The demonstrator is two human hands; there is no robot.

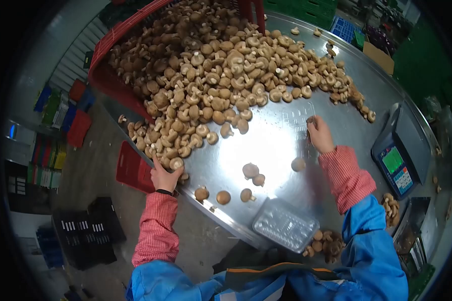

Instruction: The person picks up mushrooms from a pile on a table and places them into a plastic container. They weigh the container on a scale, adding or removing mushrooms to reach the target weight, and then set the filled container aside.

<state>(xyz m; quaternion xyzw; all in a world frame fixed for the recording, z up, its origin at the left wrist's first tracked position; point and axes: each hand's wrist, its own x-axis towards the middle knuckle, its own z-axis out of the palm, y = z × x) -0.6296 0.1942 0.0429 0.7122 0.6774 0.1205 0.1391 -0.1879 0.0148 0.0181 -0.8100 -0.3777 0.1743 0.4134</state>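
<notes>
My left hand (163, 176) is at the table's left edge, thumb and forefinger spread beside a shiitake mushroom (176, 163) at the border of the pile. Whether its fingers touch that mushroom is hard to tell. Over the right part of the metal table, my right hand (321, 136) pinches a brown shiitake mushroom (311, 120), partly hidden by the fingers. Just left of it lies a clear plastic tray (297, 119), hard to see in the glare. Several loose mushrooms (250, 170) lie between my hands. Close to my body sits another clear plastic tray (281, 226).
A big mushroom heap (211, 65) spills from a tipped red crate (118, 40) across the steel table (206, 175). On the right stands a digital scale (399, 150). More mushrooms (329, 246) lie beside the near tray. A red basket (133, 168) is below the left edge.
</notes>
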